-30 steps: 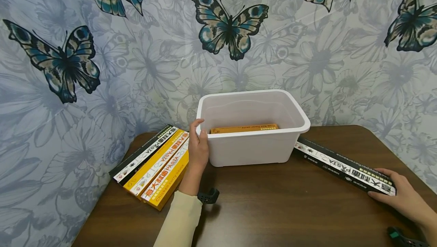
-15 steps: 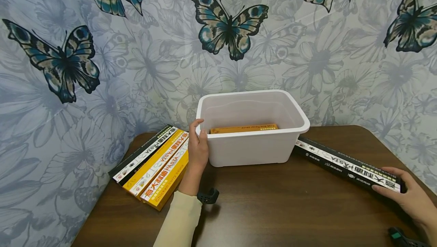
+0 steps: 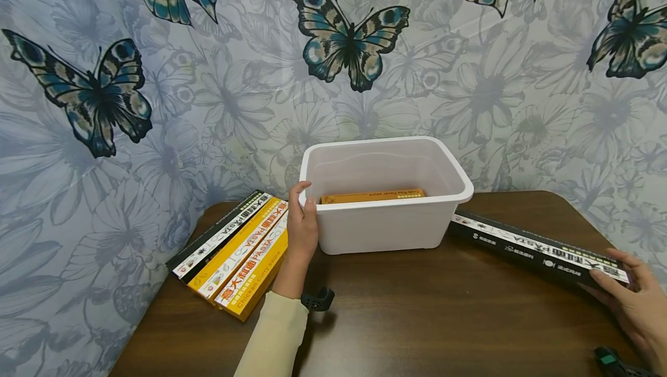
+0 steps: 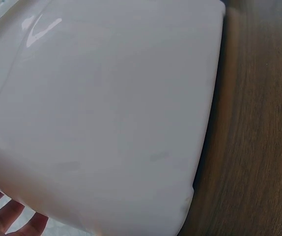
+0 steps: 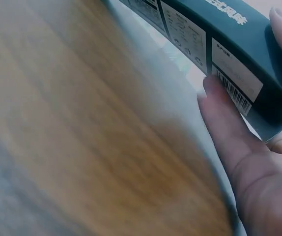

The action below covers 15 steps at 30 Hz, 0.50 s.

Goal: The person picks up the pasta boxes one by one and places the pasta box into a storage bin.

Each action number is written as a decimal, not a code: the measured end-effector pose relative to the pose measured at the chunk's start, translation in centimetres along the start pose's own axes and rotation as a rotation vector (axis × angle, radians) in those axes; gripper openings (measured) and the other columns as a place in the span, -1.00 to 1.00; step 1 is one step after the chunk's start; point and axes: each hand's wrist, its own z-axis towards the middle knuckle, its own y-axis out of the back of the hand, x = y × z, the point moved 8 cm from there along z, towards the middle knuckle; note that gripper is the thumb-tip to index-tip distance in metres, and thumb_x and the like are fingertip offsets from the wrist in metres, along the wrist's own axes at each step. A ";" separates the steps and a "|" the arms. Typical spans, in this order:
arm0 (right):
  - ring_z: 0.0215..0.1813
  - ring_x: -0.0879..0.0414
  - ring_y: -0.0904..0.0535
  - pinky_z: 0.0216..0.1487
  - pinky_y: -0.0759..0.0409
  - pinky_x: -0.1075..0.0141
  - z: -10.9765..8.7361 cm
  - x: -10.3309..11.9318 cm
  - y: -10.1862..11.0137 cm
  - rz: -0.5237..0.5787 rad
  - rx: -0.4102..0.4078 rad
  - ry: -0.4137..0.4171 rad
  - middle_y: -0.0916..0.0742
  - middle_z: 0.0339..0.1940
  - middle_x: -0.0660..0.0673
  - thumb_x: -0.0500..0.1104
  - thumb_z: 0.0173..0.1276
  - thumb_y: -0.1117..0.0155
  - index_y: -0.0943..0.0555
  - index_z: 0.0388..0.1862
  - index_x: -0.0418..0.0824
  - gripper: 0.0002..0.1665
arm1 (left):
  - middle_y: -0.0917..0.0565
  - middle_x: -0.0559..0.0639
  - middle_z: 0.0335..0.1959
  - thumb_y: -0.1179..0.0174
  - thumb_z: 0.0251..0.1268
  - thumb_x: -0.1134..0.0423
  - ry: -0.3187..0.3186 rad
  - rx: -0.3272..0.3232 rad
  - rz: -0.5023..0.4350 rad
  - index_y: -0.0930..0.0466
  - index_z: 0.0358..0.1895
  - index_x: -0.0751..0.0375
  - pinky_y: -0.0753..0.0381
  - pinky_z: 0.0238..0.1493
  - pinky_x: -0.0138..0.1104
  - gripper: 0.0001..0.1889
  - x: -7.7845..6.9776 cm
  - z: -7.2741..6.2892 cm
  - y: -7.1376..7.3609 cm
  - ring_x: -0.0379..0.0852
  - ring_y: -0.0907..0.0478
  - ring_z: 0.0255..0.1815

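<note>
Box [image 3: 542, 256], black, slants from beside the white tub [image 3: 383, 229] toward the right edge of the worktop [image 3: 443, 313] — right hand [image 3: 633, 299] pinching its end. Left hand [image 3: 302, 227] grips the tub's left rim, worktop stretching between

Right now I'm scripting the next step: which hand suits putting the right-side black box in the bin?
Probably the right hand: it grips the black box, while the left hand holds the white bin.

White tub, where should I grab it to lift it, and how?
The white tub is probably best lifted by both short ends, under its outward-jutting rim. The left hand grips the left end, so bring the right hand, once free of the black pasta box, in from the right.
</note>
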 end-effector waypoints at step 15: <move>0.10 0.32 -0.59 -0.28 -0.75 0.21 0.3 0.4 -0.6 0.327 -0.016 -0.034 0.01 0.63 0.03 -0.60 0.45 0.18 -0.43 0.39 -0.19 -0.36 | -0.42 0.22 0.36 0.20 0.39 -0.03 -0.014 0.022 -0.019 -0.29 0.34 -0.05 -0.36 0.27 0.19 -0.51 -0.1 0.0 0.0 0.23 -0.42 0.28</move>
